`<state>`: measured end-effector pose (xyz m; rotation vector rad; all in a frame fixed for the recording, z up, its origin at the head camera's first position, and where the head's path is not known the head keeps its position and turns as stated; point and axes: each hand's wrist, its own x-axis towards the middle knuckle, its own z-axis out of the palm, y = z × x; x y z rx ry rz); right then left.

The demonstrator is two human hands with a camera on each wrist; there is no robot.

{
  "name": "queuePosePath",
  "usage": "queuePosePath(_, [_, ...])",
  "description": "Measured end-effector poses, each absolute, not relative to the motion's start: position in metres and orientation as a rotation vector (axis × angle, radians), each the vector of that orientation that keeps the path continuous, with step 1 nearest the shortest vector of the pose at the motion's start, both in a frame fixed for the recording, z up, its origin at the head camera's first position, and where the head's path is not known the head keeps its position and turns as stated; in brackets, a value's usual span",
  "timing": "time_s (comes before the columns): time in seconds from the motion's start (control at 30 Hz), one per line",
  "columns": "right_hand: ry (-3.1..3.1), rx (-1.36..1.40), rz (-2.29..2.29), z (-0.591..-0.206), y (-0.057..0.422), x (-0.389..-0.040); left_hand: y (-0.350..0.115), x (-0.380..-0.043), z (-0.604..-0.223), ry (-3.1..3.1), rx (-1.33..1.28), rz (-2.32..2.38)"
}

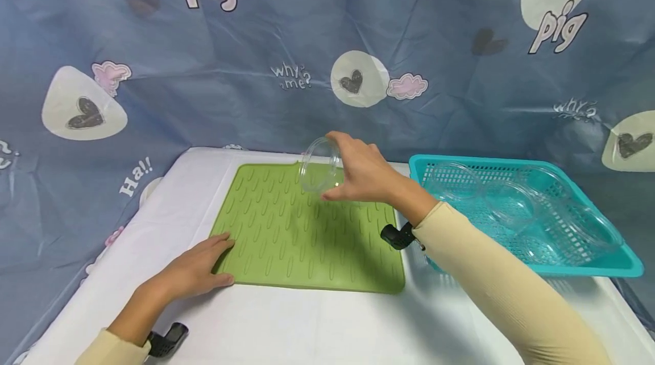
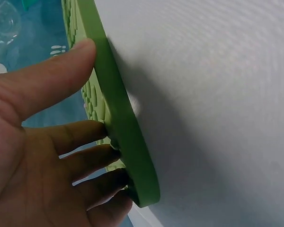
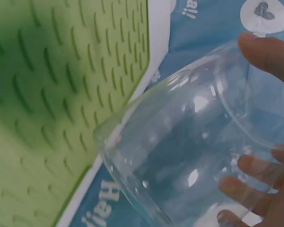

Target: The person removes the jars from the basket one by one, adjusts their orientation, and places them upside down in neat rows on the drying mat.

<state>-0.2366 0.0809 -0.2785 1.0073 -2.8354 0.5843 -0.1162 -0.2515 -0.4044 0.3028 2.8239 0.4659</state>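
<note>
A clear round container [image 1: 318,166] is tilted on its side above the far part of a green ridged mat [image 1: 307,234]. My right hand [image 1: 360,171] grips it by the base end, thumb on one side and fingers on the other. In the right wrist view the clear container [image 3: 175,142] fills much of the picture, its rim facing away from the palm. My left hand [image 1: 197,265] rests at the mat's near left corner. The left wrist view shows its fingers [image 2: 85,135] touching the mat's edge [image 2: 118,104], not wrapped around anything.
A turquoise plastic basket [image 1: 631,265] stands right of the mat, with several clear round containers [image 1: 512,204] inside. White cloth [image 1: 286,325] covers the table. Behind it hangs a blue printed curtain [image 1: 286,24].
</note>
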Motion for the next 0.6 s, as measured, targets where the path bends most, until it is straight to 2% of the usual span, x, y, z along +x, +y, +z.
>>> queuePosePath(0.27, [-2.841, 0.994, 0.581, -0.294, 0.056, -0.237, -0.251, -0.114, -0.402, 2.825, 0.285, 0.489])
queuePosePath(0.6, [-2.87, 1.006, 0.586, -0.307, 0.051, -0.235, -0.251, -0.112, -0.403, 2.825, 0.283, 0.505])
